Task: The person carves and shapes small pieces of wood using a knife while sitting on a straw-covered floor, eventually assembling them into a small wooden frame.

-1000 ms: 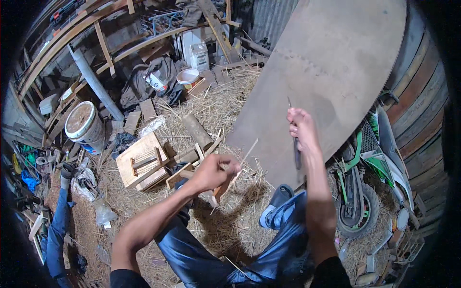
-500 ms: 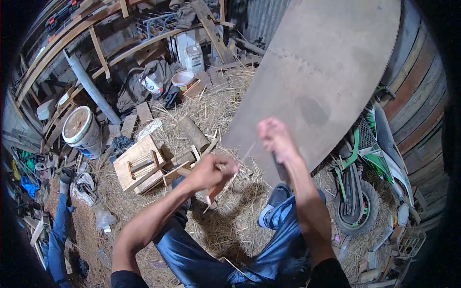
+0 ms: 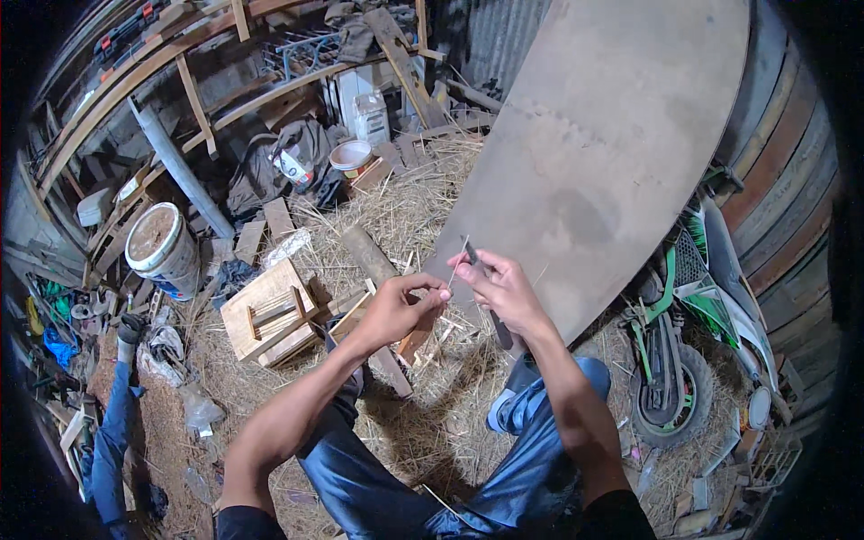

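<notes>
My left hand (image 3: 407, 309) pinches the lower end of a thin wooden stick (image 3: 457, 266) between thumb and fingers. Close beside it, my right hand (image 3: 507, 292) is closed around a knife (image 3: 501, 330). The knife's dark lower end shows below the palm, and a dark narrow part rises past the thumb beside the stick. Right fingertips are at the stick's upper part; whether they touch it I cannot tell. Below my left hand is an orange-brown piece of wood (image 3: 417, 340), partly hidden. A light wooden board (image 3: 241, 317) with several thin sticks on it lies to the left.
Straw and wood scraps cover the floor around my feet. A large brown sheet (image 3: 621, 135) leans at the back right, with a green and white motorbike (image 3: 670, 360) beside it. Buckets (image 3: 166, 261) stand at the left. Another person's blue-clad leg (image 3: 110, 441) reaches in at far left.
My right hand, blurred and farther from the left one before, has come lower and leftward to the stick. My left hand has risen slightly and still holds the stick.
</notes>
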`<act>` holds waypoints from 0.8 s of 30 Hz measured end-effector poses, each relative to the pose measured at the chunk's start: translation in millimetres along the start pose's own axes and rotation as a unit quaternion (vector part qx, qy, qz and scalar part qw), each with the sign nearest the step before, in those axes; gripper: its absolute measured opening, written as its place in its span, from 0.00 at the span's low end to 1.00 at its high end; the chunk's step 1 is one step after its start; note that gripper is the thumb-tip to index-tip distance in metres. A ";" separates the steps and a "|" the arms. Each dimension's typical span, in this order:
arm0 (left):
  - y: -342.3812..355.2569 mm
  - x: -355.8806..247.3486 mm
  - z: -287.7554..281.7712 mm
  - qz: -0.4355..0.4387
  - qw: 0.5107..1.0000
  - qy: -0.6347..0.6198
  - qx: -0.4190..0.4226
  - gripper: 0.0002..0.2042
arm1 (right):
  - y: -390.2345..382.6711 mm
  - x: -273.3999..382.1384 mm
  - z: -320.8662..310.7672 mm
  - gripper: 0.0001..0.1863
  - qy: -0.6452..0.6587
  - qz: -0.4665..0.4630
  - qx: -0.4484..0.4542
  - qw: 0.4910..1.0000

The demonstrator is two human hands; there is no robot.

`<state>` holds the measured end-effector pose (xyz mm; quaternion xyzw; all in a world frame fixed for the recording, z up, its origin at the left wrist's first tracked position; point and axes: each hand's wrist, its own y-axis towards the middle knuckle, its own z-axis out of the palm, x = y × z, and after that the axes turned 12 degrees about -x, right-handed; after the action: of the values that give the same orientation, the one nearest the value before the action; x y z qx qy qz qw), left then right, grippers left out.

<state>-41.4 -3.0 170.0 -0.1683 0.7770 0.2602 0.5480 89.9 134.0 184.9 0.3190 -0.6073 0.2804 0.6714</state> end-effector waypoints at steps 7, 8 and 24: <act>5.0 3.2 -7.1 -0.044 0.986 -0.154 0.036 0.17 | 4.7 5.6 -8.6 0.11 0.072 -0.015 -0.079 0.994; 7.7 6.7 -9.8 -0.051 0.987 -0.152 0.030 0.17 | 5.1 7.5 -11.4 0.10 0.048 -0.040 -0.117 0.991; 4.4 -6.4 -23.5 -0.124 0.940 -0.316 -0.038 0.13 | 6.3 4.5 -17.9 0.11 0.132 0.036 -0.190 0.972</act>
<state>-59.6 -13.3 183.2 -0.1932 0.5259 0.2595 0.7866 97.0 151.7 188.8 0.1233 -0.5668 0.2233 0.7834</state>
